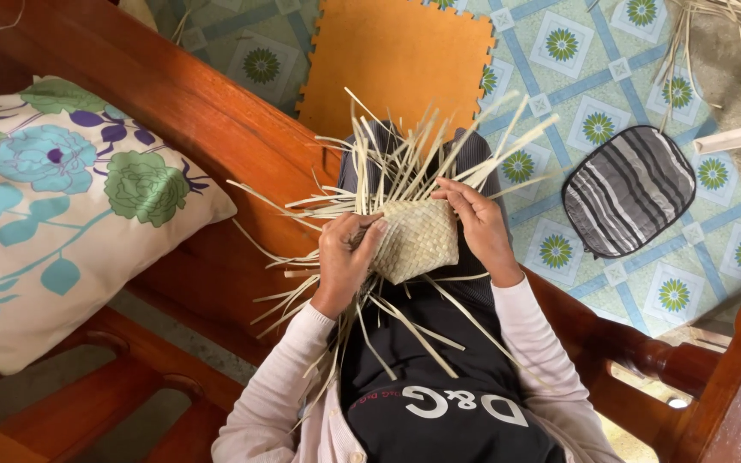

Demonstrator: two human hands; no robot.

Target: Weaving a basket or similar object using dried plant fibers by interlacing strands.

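A small woven piece of pale palm-leaf strips [420,240] rests over my lap, with many loose strip ends [405,154] fanning out above and below it. My left hand [345,257] grips its left edge, fingers curled over the strips. My right hand [478,225] holds its right edge, fingertips at the upper corner. Both arms wear light pink sleeves.
I sit on a red-brown wooden bench [199,129] with a floral cushion [53,206] at the left. An orange foam mat [396,60] and a striped grey pad [628,190] lie on the patterned floor. More loose strips [722,26] are piled at top right.
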